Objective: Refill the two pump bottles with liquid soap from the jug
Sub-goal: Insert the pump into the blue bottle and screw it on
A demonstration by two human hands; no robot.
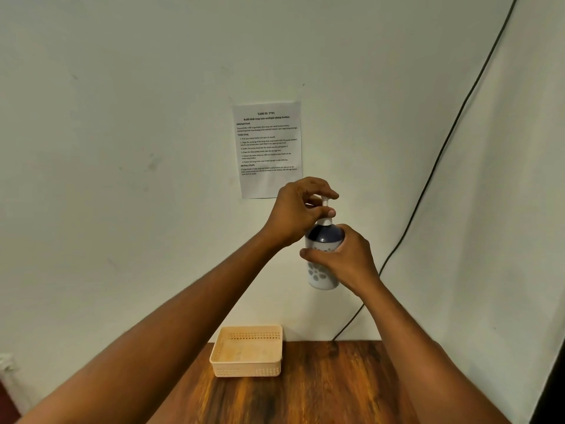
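I hold one pump bottle (321,272) upright in the air, well above the table, in front of the wall. It is white with blue flower marks and a dark blue shoulder. My right hand (344,260) is wrapped around its body. My left hand (301,209) pinches the white pump head (324,202) at the top, with thumb and fingers closed on it. The pump's collar sits on the bottle neck. The jug and the second pump bottle are out of view.
A shallow beige plastic basket (246,367) with nothing in it stands on the wooden table (321,390) near its far edge. A printed paper sheet (269,148) hangs on the white wall. A black cable (440,154) runs down the wall at right.
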